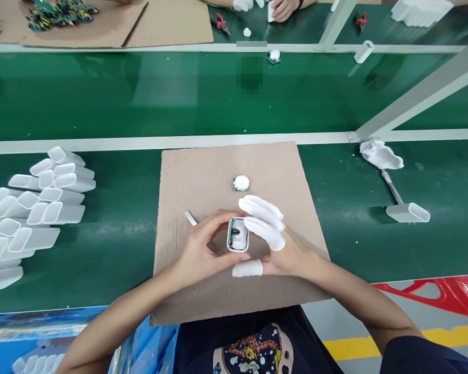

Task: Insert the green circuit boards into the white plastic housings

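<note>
Both my hands meet over a brown cardboard sheet (pixel 203 176) and hold one small white oblong housing (pixel 237 236) with a green circuit board edge showing inside its open end. My left hand (pixel 200 249) grips it from the left, fingers curled round it. My right hand (pixel 275 236), with white finger cots on thumb and two fingers, pinches it from the right. A second small part, a white round cap on a green board (pixel 241 183), lies on the cardboard just beyond my hands. A thin white strip (pixel 191 218) lies left of them.
Several empty white housings (pixel 35 208) are stacked at the left on the green table. One housing (pixel 407 212), a tool (pixel 392 187) and a crumpled white cloth (pixel 380 155) lie at the right. Beyond the conveyor belt (pixel 140 93), another person's hands (pixel 281 9) work beside red pliers (pixel 220 22).
</note>
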Available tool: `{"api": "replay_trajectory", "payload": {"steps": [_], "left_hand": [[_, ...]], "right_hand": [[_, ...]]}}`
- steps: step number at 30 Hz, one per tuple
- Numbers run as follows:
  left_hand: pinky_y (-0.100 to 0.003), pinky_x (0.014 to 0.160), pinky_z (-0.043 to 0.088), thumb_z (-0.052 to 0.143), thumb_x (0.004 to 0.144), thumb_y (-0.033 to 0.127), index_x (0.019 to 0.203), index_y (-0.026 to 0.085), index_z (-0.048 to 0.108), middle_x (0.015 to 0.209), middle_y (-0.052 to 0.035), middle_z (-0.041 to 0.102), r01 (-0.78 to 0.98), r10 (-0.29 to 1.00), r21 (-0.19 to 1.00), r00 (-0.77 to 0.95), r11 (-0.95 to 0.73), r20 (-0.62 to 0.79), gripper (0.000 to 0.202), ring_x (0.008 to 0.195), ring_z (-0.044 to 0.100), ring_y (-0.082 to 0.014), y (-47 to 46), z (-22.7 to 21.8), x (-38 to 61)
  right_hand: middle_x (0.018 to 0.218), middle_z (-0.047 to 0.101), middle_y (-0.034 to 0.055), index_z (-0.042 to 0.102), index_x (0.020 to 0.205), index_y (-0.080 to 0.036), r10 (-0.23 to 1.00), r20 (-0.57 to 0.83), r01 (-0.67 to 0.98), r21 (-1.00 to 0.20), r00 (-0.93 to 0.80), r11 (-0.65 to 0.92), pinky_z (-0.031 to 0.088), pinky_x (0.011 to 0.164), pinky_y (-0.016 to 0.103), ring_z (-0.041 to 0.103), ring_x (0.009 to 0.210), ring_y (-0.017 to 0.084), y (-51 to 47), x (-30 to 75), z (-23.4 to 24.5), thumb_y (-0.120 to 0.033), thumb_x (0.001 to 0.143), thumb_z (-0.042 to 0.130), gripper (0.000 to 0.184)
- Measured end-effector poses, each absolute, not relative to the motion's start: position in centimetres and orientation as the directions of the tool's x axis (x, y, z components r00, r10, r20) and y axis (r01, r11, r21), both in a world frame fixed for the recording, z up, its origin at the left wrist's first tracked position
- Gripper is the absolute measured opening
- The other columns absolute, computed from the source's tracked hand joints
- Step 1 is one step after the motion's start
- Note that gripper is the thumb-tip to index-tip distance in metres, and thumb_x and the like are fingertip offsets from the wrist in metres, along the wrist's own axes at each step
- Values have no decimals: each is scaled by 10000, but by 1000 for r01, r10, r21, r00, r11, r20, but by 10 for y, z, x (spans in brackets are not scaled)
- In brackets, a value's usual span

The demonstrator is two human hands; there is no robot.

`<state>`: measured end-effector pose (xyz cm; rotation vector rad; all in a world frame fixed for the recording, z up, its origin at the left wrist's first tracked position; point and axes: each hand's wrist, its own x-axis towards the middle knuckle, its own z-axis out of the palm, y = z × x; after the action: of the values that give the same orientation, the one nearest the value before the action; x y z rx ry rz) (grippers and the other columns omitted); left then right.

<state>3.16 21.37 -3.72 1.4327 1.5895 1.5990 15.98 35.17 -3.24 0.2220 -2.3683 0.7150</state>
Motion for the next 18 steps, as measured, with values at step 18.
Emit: {"api": "replay_trajectory", "payload": {"steps": [18], "left_hand": [[-339,745,556,675,811,293,1086,200,583,967,-49,688,358,971,932,-199,-52,131,304,852,660,-191,213,-33,34]], "right_hand": [[1104,632,83,579,1002,-178,-144,700,-271,-73,-699,960,480,1027,513,493,1237,248,355,160,-39,-158,889,533,124]]}}
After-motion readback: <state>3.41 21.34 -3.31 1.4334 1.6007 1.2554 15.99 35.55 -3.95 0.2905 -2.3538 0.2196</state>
